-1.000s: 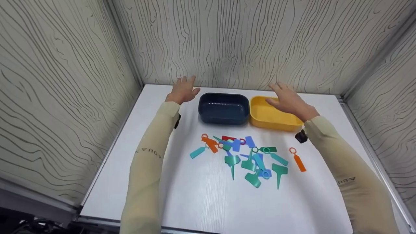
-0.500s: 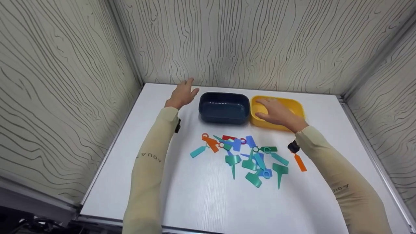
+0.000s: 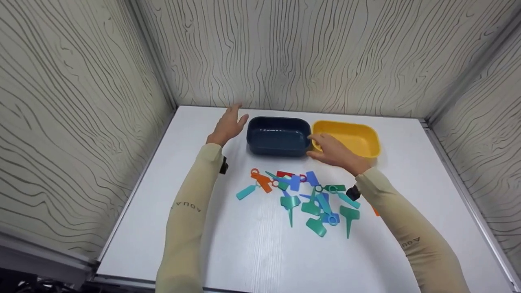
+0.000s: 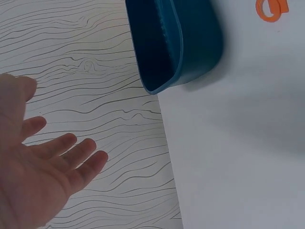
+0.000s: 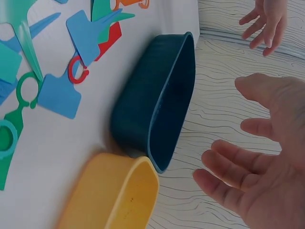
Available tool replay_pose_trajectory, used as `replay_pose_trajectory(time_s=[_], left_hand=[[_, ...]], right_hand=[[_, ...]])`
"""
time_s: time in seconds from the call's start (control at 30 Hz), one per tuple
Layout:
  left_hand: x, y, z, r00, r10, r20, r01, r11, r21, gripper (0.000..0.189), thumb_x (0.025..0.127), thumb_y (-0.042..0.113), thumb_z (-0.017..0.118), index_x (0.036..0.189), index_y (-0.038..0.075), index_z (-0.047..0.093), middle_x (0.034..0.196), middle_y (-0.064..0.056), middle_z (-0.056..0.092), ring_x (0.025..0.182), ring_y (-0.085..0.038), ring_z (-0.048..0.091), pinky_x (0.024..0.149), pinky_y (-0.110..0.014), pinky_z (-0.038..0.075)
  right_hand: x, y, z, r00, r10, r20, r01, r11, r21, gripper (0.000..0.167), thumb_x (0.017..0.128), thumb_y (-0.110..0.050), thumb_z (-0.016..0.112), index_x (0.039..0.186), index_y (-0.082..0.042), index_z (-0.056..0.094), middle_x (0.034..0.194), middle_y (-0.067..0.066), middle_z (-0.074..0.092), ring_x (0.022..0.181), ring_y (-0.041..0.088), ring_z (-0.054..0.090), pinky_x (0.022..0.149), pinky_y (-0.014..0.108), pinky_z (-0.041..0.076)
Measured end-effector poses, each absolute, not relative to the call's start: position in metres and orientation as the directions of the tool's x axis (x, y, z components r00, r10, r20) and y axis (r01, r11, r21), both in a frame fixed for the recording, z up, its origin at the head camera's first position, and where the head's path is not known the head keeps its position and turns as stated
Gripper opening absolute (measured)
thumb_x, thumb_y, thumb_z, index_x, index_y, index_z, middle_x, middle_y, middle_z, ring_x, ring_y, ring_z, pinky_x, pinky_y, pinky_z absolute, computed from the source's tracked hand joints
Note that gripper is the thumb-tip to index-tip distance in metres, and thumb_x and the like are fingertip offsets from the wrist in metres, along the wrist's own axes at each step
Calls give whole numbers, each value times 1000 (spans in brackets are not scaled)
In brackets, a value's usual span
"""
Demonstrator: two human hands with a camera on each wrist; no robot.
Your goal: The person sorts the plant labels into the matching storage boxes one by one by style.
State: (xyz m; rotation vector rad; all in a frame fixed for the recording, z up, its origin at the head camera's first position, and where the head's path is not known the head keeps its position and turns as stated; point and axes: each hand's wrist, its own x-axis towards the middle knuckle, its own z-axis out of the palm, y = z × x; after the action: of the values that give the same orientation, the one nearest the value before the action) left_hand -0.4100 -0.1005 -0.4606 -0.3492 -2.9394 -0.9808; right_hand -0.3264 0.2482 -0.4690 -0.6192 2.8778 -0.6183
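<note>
My left hand point(image 3: 228, 127) hovers just left of the dark blue tub point(image 3: 279, 147), fingers spread and holding nothing; the left wrist view shows the fingers point(image 4: 78, 155) apart from the tub's wall. My right hand point(image 3: 334, 151) is held over the front left part of the yellow tub point(image 3: 364, 140), near where the two tubs meet. Its fingers are relaxed and the right wrist view shows nothing in them. Both tubs stand side by side, and no tags show inside them. In front lie several flat plastic tags, among them a green T-shaped tag point(image 3: 290, 202) and a turquoise ring tag point(image 3: 246, 191).
Orange ring tags point(image 3: 263, 182), a red ring tag point(image 3: 285, 173) and blue T-shaped tags point(image 3: 311, 178) overlap in the loose group on the white table point(image 3: 244, 248). Another orange tag point(image 3: 376, 211) is mostly behind the right forearm. Wood-grain panels point(image 3: 260, 53) enclose the back and sides.
My right hand has moved left and nearer, from above the yellow tub's middle toward the gap between the tubs. My left hand has come slightly nearer. The tubs and tags stay put.
</note>
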Motion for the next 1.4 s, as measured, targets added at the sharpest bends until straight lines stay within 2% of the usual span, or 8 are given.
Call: replay_pose_trajectory(time_s=[0.27,0.47,0.67,0.83,1.03,1.23,1.4], left_hand=[[-412,-100,-485,-980,173,97,194,741,642,57,104,41,42,150,9,33,146,-20,45,135,-34,45,111,-48,38],[-412,-95,-498,-980,165,107,193,692,696,56,104,39,42,150,8,33,146,-21,46,136,-33,45,110,-47,39],[-411,-89,-515,-984,155,89,171,662,730,53,104,36,43,148,6,35,145,-22,48,133,-34,48,108,-47,41],[-411,-84,-528,-988,132,77,143,631,763,53,104,35,43,147,5,37,144,-22,49,130,-35,51,107,-46,43],[-410,-80,-538,-992,112,52,110,599,793,52,104,35,44,146,6,37,144,-23,48,127,-34,54,105,-47,44],[-412,-77,-549,-996,85,36,81,614,785,49,104,33,44,144,5,40,140,-24,52,127,-35,53,105,-46,43],[-413,-77,-557,-998,66,-7,35,614,788,51,104,35,43,145,5,39,141,-22,51,130,-33,51,107,-46,42]], right_hand=[[-324,240,-491,-911,-407,-70,-327,813,-482,61,94,-39,64,143,-7,45,123,15,60,109,31,56,97,47,50],[-322,237,-505,-909,-398,-121,-288,813,-506,63,93,-47,63,141,-11,47,127,17,60,110,30,58,95,47,52],[-320,229,-519,-904,-398,-155,-275,820,-501,54,91,-49,66,128,-12,55,119,13,61,103,27,58,91,43,53],[-322,222,-534,-892,-415,-176,-282,818,-501,45,90,-41,69,118,-8,57,115,14,61,97,26,57,87,41,53],[-324,217,-548,-876,-415,-246,-249,826,-506,48,90,-41,69,122,-7,56,116,17,61,94,26,56,82,38,53],[-326,216,-558,-868,-412,-275,-245,839,-485,54,90,-41,69,129,-8,53,119,16,60,98,26,56,88,41,51],[-328,213,-563,-875,-393,-284,-228,850,-474,55,88,-42,71,129,-9,53,115,11,59,96,25,54,89,41,50]])
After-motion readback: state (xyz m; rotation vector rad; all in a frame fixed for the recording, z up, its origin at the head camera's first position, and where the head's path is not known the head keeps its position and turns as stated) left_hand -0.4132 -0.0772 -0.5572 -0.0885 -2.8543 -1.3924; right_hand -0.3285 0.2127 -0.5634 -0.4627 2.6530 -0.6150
